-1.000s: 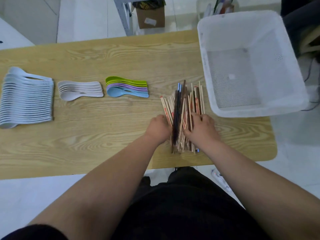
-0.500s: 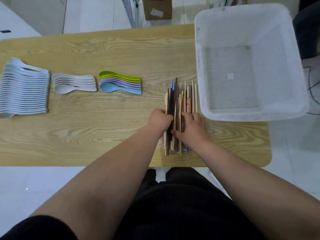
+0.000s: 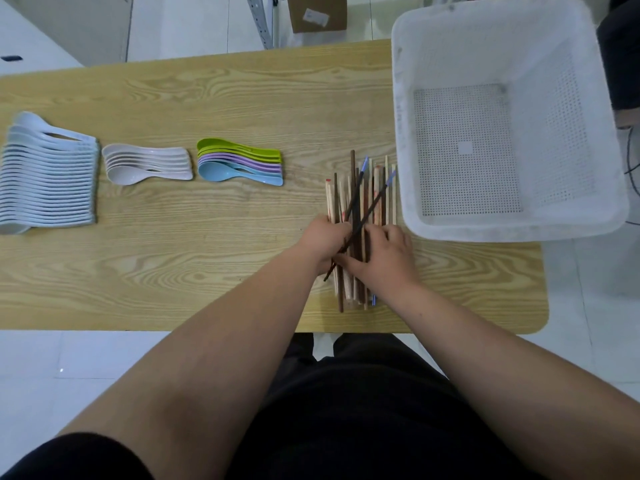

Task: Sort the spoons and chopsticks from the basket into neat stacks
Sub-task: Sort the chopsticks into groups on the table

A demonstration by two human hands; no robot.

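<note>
Right of centre, the left hand (image 3: pixel 327 241) curled round the chopsticks (image 3: pixel 363 199); the right hand (image 3: pixel 388 258) pressed them with straight fingers, beside the basket (image 3: pixel 403 150).

Dim, even indoor light, soft shadows; wide-angle bending at the edges

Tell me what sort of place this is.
Probably a plain workroom or storeroom: a wood-grain table on a white tiled floor, with a cardboard box and a metal rack leg behind it.
</note>
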